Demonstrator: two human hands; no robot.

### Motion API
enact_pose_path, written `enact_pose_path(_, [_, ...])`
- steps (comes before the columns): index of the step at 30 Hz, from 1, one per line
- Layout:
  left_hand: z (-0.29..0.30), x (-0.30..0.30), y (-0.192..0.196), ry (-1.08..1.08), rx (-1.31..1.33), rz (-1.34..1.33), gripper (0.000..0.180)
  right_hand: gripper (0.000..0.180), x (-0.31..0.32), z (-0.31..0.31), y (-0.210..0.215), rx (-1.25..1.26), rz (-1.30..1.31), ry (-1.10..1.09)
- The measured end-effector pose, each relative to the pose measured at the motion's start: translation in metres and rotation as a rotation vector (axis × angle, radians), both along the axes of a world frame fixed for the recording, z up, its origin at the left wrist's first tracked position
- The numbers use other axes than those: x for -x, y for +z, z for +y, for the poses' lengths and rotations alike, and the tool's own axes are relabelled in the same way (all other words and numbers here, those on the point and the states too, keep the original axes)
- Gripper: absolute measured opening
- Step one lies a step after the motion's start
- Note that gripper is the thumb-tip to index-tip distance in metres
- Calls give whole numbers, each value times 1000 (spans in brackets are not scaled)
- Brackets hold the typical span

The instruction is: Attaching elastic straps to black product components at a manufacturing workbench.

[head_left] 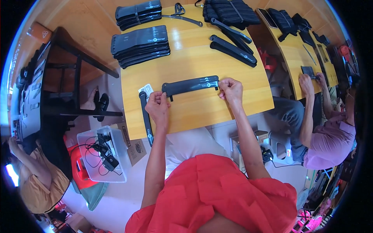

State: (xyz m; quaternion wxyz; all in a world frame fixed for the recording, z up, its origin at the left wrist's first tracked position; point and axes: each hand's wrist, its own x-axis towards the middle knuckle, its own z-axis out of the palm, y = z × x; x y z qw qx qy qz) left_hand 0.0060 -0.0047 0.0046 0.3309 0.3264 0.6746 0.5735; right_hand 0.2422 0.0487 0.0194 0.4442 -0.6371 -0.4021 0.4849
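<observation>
A stack of flat black straps [190, 85] with white printing lies level above the middle of the wooden table, short tabs hanging below both ends. My left hand [157, 105] is closed in a pinch on its left end. Its right end is between the thumb and fingers of my right hand [232, 91]. Beside my left hand, a single black strap [145, 116] with a round-holed end runs down over the table's near edge. A white label [145, 90] sits partly behind that strap's top.
Stacked black straps [140, 42] stand at the table's far left. More strap bundles [231, 13] and loose straps [233, 50] lie at the far right. A clear plastic bin [120, 167] of cables is on the floor at left. A co-worker [330, 132] sits at another table on the right.
</observation>
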Motion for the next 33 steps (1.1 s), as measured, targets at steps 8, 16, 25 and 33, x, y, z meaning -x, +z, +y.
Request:
enact_pose_path(8, [2,-4,5,0,-2,44,5,10,-3,1,-2,9,-5,-27])
enact_pose_path(16, [2,-4,4,15,1,47,5,11,-1,-1,1,-22,-35,-7])
enact_pose_path(25, [2,-6,9,26,34,38,7,14,-1,0,1,-25,-58,-13])
enact_pose_path(33, [2,-4,4,2,0,40,6,13,-1,0,-1,-26,-89,-10])
